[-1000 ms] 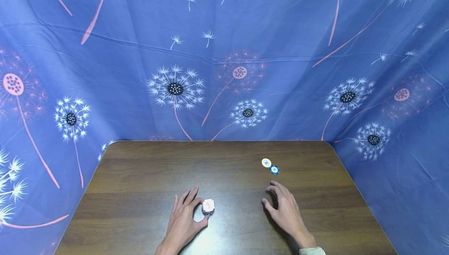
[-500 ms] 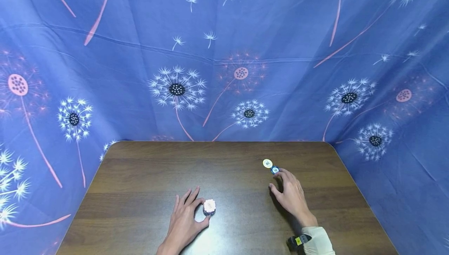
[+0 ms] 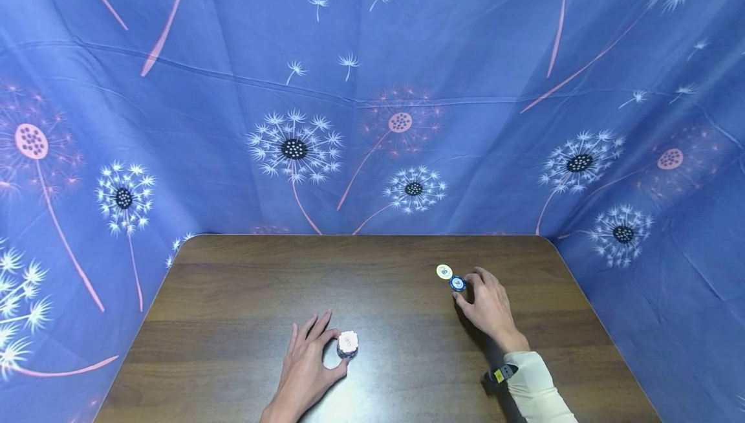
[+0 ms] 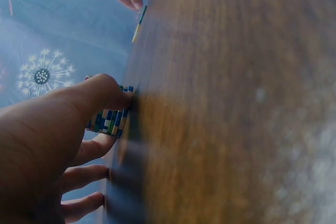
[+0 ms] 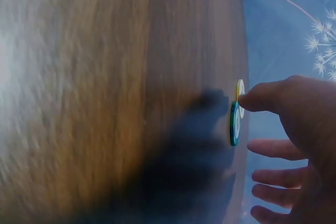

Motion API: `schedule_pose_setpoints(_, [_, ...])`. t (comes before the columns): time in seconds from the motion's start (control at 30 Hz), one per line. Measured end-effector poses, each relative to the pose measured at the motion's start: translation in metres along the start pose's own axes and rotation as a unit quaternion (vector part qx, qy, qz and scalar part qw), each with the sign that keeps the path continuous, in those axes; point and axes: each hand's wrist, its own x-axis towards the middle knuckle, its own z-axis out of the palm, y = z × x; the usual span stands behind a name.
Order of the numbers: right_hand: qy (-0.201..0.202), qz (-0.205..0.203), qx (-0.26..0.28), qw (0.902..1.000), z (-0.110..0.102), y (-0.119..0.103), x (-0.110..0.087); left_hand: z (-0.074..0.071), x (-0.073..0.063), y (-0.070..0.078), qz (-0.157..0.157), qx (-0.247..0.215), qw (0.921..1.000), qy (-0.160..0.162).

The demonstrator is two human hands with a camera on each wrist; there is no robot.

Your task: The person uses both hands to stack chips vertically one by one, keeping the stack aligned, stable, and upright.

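A short stack of poker chips [image 3: 348,342], white chip on top, stands on the table. My left hand [image 3: 305,371] pinches it between thumb and index finger, the other fingers spread. The left wrist view shows the blue, white and green chip edges [image 4: 109,122] below the thumb. Farther back at the right lie a yellow-rimmed white poker chip [image 3: 444,271] and a blue poker chip [image 3: 457,283], edges meeting. My right hand [image 3: 491,306] is just right of the blue chip, thumb and fingers apart, with the fingertips close to its rim.
The brown wooden table [image 3: 262,281] has rounded far corners. A blue dandelion-print cloth [image 3: 361,86] hangs behind it and along both sides. A dark wrist strap [image 3: 505,373] sits at the right sleeve [image 3: 538,387].
My right hand has moved forward and to the right, up beside the blue chip. The left hand keeps its pinch on the stack in the same place.
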Motion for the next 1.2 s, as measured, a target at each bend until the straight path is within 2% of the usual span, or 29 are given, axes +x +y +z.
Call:
schedule_pose_setpoints(0.1, [-0.016, 0.006, -0.006, 0.9998, 0.000, 0.005, 0.003, 0.000, 0.000, 0.000, 0.000, 0.000, 1.0000, 0.000])
schedule_pose_setpoints(0.27, [-0.019, 0.002, -0.010, 0.9998, 0.003, 0.011, 0.007, 0.000, 0.000, 0.000, 0.000, -0.001, 1.0000, -0.001])
schedule_pose_setpoints(0.57, [-0.017, 0.006, -0.007, 0.9998, 0.005, 0.010, 0.013, 0.000, 0.000, 0.000, -0.001, 0.004, 1.0000, -0.005])
schedule_pose_setpoints(0.9, [-0.028, 0.015, -0.002, 0.9995, 0.006, 0.012, 0.017, -0.001, -0.001, 0.001, 0.008, -0.001, 0.9999, 0.006])
schedule_pose_setpoints(1.2, [-0.033, 0.007, 0.003, 0.9994, 0.009, 0.016, 0.018, -0.001, -0.001, 0.000, 0.005, 0.004, 1.0000, -0.003])
